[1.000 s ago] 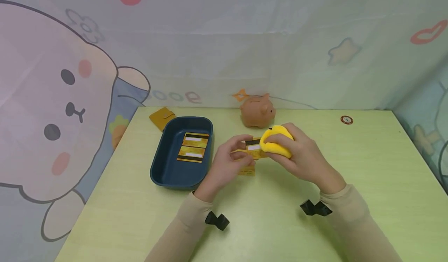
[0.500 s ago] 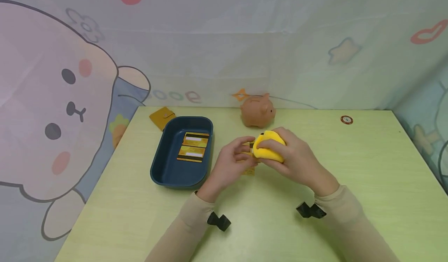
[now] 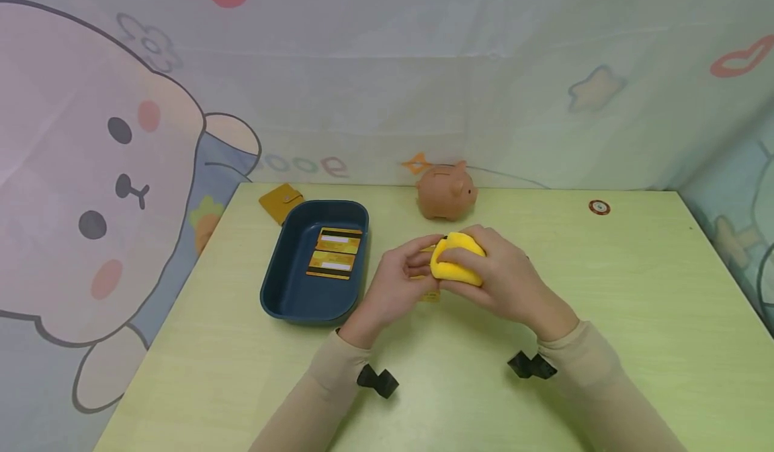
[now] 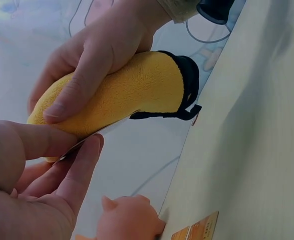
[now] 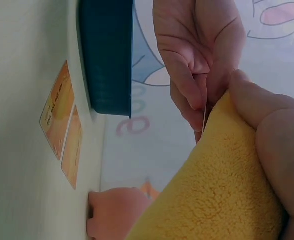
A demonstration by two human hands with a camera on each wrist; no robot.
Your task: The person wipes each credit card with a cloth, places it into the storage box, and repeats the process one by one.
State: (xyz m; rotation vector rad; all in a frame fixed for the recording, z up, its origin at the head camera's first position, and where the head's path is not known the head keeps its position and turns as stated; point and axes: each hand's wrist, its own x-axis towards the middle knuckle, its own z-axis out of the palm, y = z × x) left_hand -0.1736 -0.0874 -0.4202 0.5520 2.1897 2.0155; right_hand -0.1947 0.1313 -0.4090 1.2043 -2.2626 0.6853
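My right hand (image 3: pixel 508 281) grips a folded yellow fleecy cloth (image 3: pixel 457 274) with black trim, thumb on one side and fingers on the other. Between finger and thumb, my left hand (image 3: pixel 399 281) pinches the edge of a thin gold bank card (image 5: pixel 205 107). The cloth lies against that card and hides most of it, as the left wrist view shows. Both hands meet over the table, fingertips close together. Beneath them, two more gold cards (image 5: pixel 56 115) lie on the tabletop, partly hidden from the head view.
Left of the hands stands a dark blue tray (image 3: pixel 284 297) with two gold cards (image 3: pixel 332 262) in it. A mustard card wallet (image 3: pixel 280 202) lies behind it. At the back are a pink piggy bank (image 3: pixel 446 192) and, farther right, a red-and-white poker chip (image 3: pixel 599 207).
My right hand has moved left with the yellow cloth, sliding it over the card toward my left fingers. The card's striped face, visible earlier, is now covered. My left hand barely moved.
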